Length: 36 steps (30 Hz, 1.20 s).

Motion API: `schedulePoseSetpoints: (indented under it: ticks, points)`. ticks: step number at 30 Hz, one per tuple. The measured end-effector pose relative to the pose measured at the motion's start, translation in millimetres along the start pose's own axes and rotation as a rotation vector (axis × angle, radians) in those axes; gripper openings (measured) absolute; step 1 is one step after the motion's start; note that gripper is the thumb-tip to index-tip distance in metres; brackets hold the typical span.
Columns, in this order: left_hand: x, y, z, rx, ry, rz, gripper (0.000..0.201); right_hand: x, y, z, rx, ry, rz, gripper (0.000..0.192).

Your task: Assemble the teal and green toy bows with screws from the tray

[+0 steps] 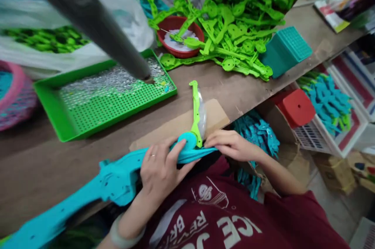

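Note:
My left hand (pixel 159 163), with a ring on one finger, is wrapped over a long turquoise plastic piece (pixel 117 180) running down to the lower left. Its thumb and fingers close around the piece near a turquoise round disc (pixel 187 141). The fingers of my right hand (pixel 234 145) pinch the narrow right end of the same turquoise plastic. Between the hands, a lime-green plastic strip (pixel 195 112) with a clear curved piece (pixel 202 114) points away from me, its near end against the disc. My fingers partly hide where these parts meet.
A flat cardboard piece (pixel 178 124) lies under the work. Beyond are a green perforated tray (pixel 96 122) of small metal bits, a red bowl (pixel 195 32), piled lime-green parts (pixel 231 26) and a teal basket (pixel 284 54). A dark pole (pixel 102 26) slants overhead at left.

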<state>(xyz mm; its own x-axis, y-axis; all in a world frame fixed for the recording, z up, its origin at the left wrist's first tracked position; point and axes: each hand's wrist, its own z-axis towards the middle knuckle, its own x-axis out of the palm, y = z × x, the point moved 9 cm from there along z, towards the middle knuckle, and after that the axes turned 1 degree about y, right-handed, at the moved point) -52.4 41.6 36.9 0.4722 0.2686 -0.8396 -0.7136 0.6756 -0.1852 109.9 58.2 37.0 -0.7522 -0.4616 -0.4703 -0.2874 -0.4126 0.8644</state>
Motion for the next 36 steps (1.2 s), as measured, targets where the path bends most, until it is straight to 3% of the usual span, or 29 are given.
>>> schedulePoseSetpoints:
  ticks: [3,9,13,17,23,30,33,36]
  points:
    - [-0.2,-1.3,-2.3,0.026,0.015,0.023,0.059,17.1,-11.2,-10.1,-0.07,0.048,0.022,0.037]
    - [-3.2,3.6,-5.4,-0.028,0.019,-0.013,0.063,29.1,-18.6,-6.3,-0.202,0.118,-0.261,0.038]
    - [-2.0,6.3,-4.8,-0.029,0.067,-0.087,0.061,18.8,-13.3,5.9,-0.18,0.145,-0.281,0.031]
    - [-1.6,16.1,-3.6,-0.102,0.094,-0.188,0.054,21.9,-10.6,12.3,-0.14,0.36,-0.323,0.027]
    - [-0.3,20.0,-1.9,-0.138,0.064,-0.234,0.049,29.8,-9.0,4.5,-0.069,0.389,-0.468,0.047]
    - [0.1,14.7,-1.5,-0.096,0.046,-0.161,0.053,44.0,-19.4,-4.6,0.23,0.596,-0.093,0.062]
    - [0.9,12.8,-1.5,-0.076,0.057,-0.099,0.06,49.0,-22.9,-1.0,0.257,0.627,0.088,0.059]
    - [1.2,12.3,-2.6,-0.053,0.055,-0.035,0.054,49.3,-22.8,2.6,0.211,0.545,0.099,0.05]
